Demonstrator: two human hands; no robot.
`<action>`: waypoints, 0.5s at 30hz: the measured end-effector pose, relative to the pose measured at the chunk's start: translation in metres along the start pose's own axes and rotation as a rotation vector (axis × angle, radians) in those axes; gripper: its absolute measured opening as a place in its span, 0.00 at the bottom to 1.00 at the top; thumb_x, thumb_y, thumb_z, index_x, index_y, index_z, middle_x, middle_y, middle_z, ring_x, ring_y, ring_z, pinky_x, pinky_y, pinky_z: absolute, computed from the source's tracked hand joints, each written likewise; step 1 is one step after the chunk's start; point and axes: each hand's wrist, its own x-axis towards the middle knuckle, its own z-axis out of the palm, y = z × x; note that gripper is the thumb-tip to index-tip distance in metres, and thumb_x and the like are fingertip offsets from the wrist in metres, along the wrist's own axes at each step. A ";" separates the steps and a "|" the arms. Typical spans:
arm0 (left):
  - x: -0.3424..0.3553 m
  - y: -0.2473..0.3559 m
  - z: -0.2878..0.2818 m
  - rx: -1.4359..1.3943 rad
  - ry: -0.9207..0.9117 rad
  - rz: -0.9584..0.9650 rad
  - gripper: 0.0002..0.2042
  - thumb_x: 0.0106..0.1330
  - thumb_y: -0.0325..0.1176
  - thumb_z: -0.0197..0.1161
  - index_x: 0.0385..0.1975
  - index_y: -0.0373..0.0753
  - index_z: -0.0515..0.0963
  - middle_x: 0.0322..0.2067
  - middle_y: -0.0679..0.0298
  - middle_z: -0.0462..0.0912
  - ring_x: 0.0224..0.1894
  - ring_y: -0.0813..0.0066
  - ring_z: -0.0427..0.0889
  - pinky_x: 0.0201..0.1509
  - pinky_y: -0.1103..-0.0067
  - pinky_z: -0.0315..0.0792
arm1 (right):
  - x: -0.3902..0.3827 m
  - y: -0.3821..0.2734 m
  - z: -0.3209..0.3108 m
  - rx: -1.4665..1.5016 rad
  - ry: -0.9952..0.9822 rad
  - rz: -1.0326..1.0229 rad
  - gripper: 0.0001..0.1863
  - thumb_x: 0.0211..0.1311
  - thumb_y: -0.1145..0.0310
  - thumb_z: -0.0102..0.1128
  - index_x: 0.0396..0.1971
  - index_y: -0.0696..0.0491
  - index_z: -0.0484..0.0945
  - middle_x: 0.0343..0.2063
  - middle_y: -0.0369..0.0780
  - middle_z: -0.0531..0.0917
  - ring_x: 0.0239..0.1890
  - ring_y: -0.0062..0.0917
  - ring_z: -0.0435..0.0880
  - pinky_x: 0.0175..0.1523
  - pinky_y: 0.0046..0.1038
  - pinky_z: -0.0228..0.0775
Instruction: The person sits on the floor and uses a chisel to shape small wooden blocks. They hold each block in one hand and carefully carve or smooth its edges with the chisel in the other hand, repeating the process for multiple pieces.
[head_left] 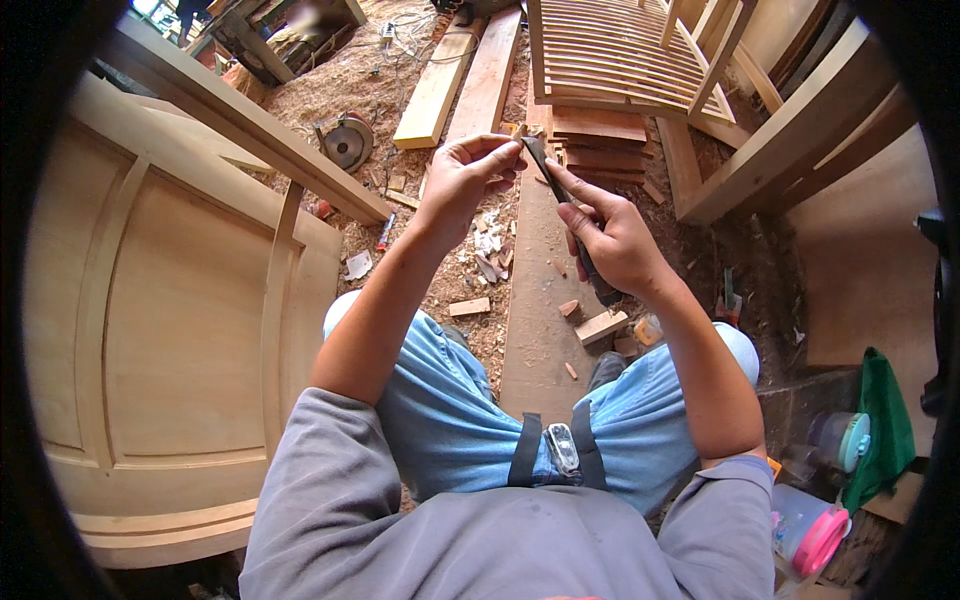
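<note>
My left hand (468, 178) is raised over the plank in front of me, thumb and forefinger pinched on a small wood piece (519, 131), most of it covered by the fingertips. Wrapped in my right hand (612, 232) is a long dark blade-like tool (537, 155); whether it is a knife or a chisel I cannot make out. Its far end meets the wood piece at my left fingertips, and its near end sticks out below my right palm. My right forefinger lies stretched along the tool. Both hands are apart from the plank (540, 350) below.
Wood offcuts (601, 327) and shavings litter the floor. A circular saw (348, 142) lies at the far left, near two thick boards (440, 90). A panelled door (190, 320) stands left; a slatted frame (620, 55) rests ahead. Plastic tubs (808, 525) sit at the lower right.
</note>
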 end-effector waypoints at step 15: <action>-0.009 -0.001 0.014 -0.175 -0.058 -0.192 0.14 0.74 0.35 0.64 0.53 0.34 0.81 0.38 0.67 0.85 0.39 0.78 0.84 0.46 0.76 0.80 | 0.017 0.002 -0.077 0.355 0.612 -0.205 0.12 0.81 0.63 0.48 0.52 0.55 0.74 0.20 0.39 0.79 0.15 0.26 0.81 0.19 0.29 0.76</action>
